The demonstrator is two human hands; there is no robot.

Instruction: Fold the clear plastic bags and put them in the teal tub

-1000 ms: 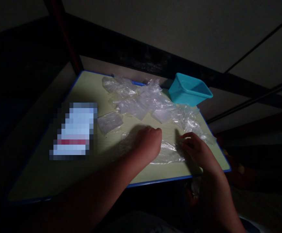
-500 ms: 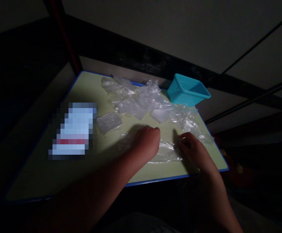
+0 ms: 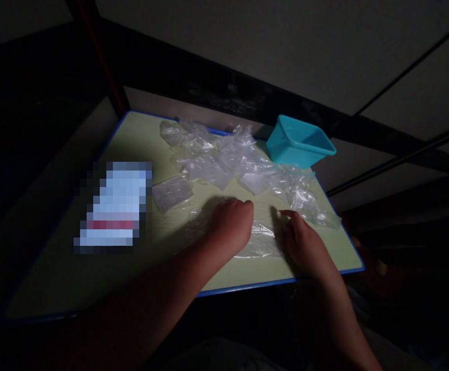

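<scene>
A clear plastic bag (image 3: 261,242) lies spread out near the front of the table. My left hand (image 3: 234,219) is closed in a fist over its middle, fingers curled down and mostly hidden from me. To the right, my right hand (image 3: 304,239) is at the bag's right end, its index finger stretched out to the left and the other fingers bent under. I see nothing held in it. Behind both hands spreads a heap of crumpled clear plastic bags (image 3: 240,157). A flat folded plastic packet (image 3: 173,193) lies left of my left hand.
A turquoise plastic basket (image 3: 299,144) stands at the table's back right corner. On the left side lies a bright pixelated rectangle (image 3: 118,201). The pale table (image 3: 104,278) has a blue edge, and a wall rises behind it. The surroundings are dark.
My right index finger has straightened out to the left, and that hand has shifted slightly. My left hand stays closed in nearly the same place over the bag.
</scene>
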